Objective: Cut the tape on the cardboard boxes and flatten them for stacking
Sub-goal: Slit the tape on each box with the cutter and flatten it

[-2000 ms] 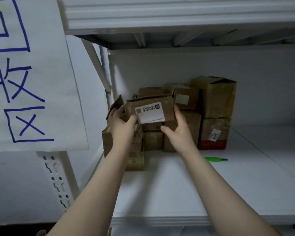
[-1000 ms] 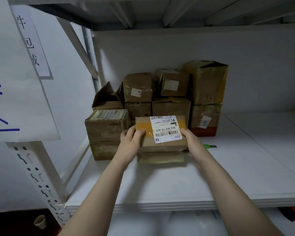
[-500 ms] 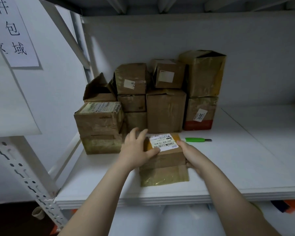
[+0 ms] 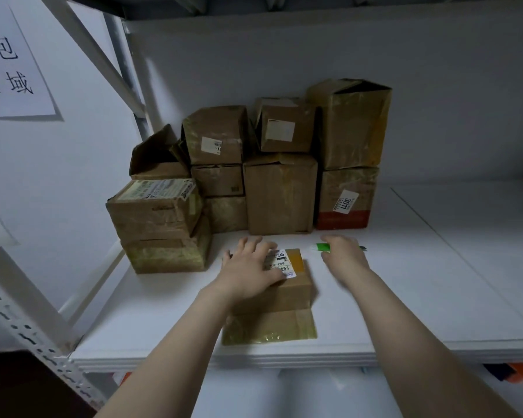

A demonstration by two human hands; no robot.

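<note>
A small cardboard box (image 4: 287,289) with a white shipping label (image 4: 281,262) sits near the front of the white shelf (image 4: 435,282), on top of a flatter cardboard piece glossy with tape (image 4: 269,327) that juts out toward the shelf edge. The left hand (image 4: 251,268) lies flat on the box top, fingers spread and partly covering the label. The right hand (image 4: 344,256) is just right of the box, over a green utility knife (image 4: 323,247) lying on the shelf; its fingers bend down over the handle, but I cannot tell whether they grip it. Behind, a pile of worn cardboard boxes (image 4: 280,194) stands against the back wall, 1 bearing a 3011 sticker (image 4: 345,201)
</note>
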